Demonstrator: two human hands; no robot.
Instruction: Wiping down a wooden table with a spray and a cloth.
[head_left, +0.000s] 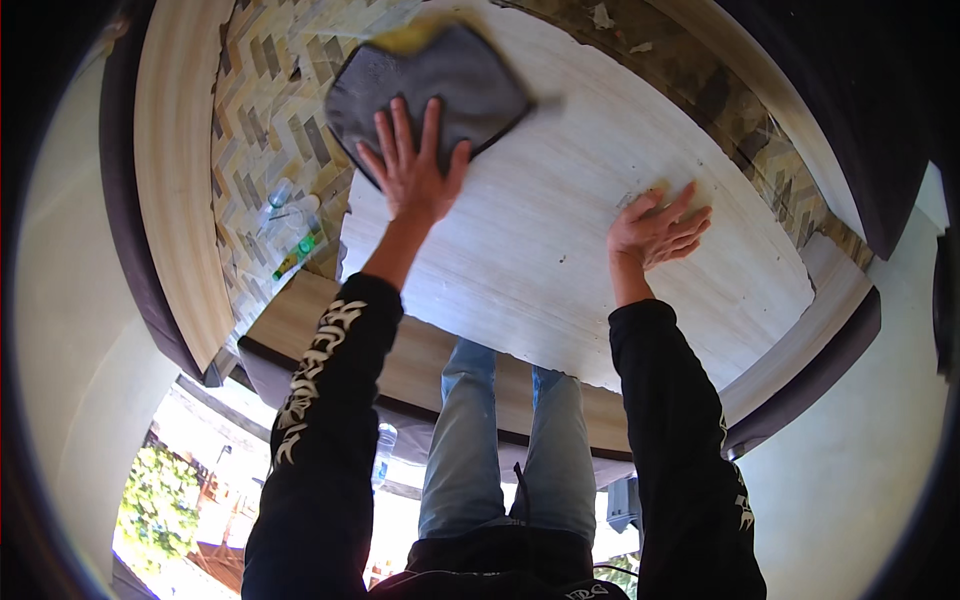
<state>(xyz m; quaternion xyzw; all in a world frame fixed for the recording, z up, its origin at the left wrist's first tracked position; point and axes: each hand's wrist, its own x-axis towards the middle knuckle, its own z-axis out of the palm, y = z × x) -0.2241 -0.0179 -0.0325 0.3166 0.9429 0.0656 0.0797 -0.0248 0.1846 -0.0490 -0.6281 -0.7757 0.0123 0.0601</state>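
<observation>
My left hand (420, 165) lies flat on a grey cloth (457, 82) with a dark edge, its fingers spread over the fabric. A yellow side of the cloth (409, 37) shows along its blurred far edge. Beneath the cloth is a pale wood-grain tabletop (525, 240) with chipped edges; part of the cloth reaches past its left edge. My right hand (660, 229) is empty with fingers apart, at the right part of the tabletop. Whether it touches the surface I cannot tell. Small dark specks or chips mark the tabletop near it.
Clear plastic bottles (289, 214) and a green bottle (295, 257) are on the patterned floor (262, 135) to the left. Wood-grain benches with dark edges (176, 150) surround the table. A near bench (420, 360) stands by my legs (469, 442). Scraps (602, 16) lie beyond the table.
</observation>
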